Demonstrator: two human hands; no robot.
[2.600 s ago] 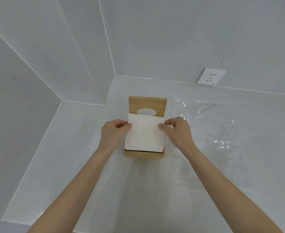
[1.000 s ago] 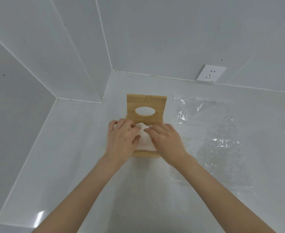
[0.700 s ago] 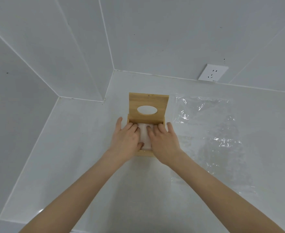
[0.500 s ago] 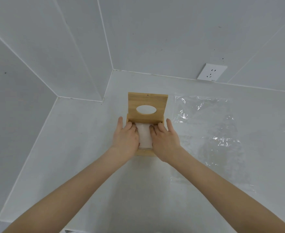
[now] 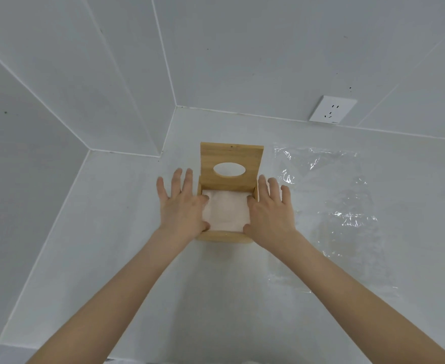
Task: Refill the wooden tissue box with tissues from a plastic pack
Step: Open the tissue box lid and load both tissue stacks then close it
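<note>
We cannot see the side walls of the wooden tissue box (image 5: 224, 236): the left hand (image 5: 180, 207) and right hand (image 5: 270, 211) cover them, along with the side edges of the tissues (image 5: 226, 212). Below the box, our forearms run off the bottom edge.

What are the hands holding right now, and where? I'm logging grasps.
Nothing is gripped: left hand and right hand lie open-fingered at the sides of the tissues in the wooden box.
</note>
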